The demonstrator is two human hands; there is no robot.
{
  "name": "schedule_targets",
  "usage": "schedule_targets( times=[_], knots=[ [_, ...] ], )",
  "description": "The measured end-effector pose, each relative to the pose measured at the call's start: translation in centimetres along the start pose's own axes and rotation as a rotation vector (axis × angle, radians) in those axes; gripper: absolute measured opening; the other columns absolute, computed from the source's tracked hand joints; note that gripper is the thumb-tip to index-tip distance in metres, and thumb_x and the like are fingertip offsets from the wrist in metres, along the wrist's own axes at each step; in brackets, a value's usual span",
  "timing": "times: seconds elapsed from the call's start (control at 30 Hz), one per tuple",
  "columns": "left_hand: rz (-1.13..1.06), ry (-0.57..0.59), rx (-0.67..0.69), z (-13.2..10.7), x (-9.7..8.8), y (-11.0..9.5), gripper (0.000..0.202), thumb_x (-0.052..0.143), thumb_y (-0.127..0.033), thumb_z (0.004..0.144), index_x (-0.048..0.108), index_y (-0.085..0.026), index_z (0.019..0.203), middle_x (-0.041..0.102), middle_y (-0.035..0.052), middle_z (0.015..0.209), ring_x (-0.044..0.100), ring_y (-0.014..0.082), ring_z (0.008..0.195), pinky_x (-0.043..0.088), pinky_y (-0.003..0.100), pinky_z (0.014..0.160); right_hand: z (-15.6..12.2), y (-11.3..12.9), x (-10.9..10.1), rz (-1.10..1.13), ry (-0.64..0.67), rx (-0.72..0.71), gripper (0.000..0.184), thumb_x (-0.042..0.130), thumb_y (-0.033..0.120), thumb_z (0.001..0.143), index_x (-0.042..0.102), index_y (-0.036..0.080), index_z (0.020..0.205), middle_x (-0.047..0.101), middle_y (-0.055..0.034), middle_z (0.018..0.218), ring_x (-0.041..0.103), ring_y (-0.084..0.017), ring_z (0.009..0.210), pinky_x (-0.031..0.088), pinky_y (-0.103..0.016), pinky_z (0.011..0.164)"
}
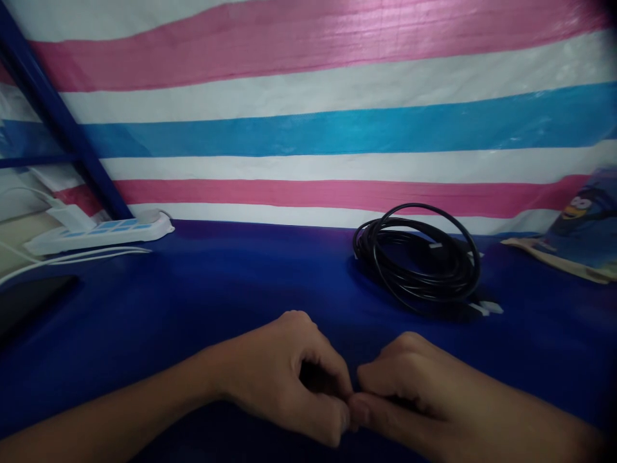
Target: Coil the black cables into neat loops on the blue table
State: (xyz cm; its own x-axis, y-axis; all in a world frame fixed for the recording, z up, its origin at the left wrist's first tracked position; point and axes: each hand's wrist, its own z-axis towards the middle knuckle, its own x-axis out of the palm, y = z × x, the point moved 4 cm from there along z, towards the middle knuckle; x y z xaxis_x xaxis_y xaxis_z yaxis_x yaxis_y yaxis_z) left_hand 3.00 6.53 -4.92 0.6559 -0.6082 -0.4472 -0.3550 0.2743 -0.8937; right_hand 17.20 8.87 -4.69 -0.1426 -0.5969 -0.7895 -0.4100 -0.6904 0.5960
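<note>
My left hand (289, 379) is low over the blue tabletop (231, 283), its thumb and index finger bent toward each other. Against its fingertips my right hand (414, 386) meets it, fingers curled in and thumb pressed alongside. Both hands are closed at the point where they touch. Whatever lies between the fingertips, if anything, is hidden or too small to make out. Beyond my right hand rests a coiled black cable (419, 283), with small white tags on it.
At the back left lies a white power strip (110, 233) with a plug in it, and white cords run beside it. A flat dark object (33, 299) is at the left edge. A blue post (62, 109) slants upward there. Behind hangs a striped sheet (308, 135); a printed bag (583, 225) sits at right.
</note>
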Motion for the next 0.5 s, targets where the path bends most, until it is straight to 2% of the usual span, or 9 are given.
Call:
schedule_targets(
  times=[0.2,0.37,0.5],
  knots=[
    [0.04,-0.01,0.051,0.28,-0.05,-0.11,0.006,0.064,-0.011,0.066,0.062,-0.013,0.06,0.048,-0.0067,0.051,0.043,0.0043,0.049,0.035,0.017,0.053,0.09,-0.11,0.19,-0.003,0.021,-0.003,0.045,0.038,0.041,0.095,0.052,0.015,0.062,0.046,0.0049,0.054,0.036,-0.002,0.048,0.022,-0.019,0.044],
    [0.016,0.001,0.012,0.26,0.03,-0.05,0.011,0.063,-0.011,0.067,0.059,-0.013,0.057,0.047,-0.0063,0.051,0.042,0.0042,0.047,0.033,0.017,0.049,0.11,-0.13,0.23,0.007,0.031,-0.002,0.043,0.038,0.04,0.095,0.053,0.015,0.064,0.046,0.0053,0.056,0.036,-0.002,0.048,0.022,-0.019,0.045],
    [0.001,0.009,-0.028,0.13,0.18,0.16,0.007,0.063,-0.012,0.067,0.063,-0.014,0.06,0.046,-0.0066,0.05,0.042,0.0046,0.047,0.033,0.017,0.048,0.16,-0.23,0.33,0.026,0.049,0.013,0.043,0.037,0.039,0.096,0.051,0.015,0.063,0.045,0.0053,0.055,0.034,-0.002,0.047,0.022,-0.019,0.044]
  ],
)
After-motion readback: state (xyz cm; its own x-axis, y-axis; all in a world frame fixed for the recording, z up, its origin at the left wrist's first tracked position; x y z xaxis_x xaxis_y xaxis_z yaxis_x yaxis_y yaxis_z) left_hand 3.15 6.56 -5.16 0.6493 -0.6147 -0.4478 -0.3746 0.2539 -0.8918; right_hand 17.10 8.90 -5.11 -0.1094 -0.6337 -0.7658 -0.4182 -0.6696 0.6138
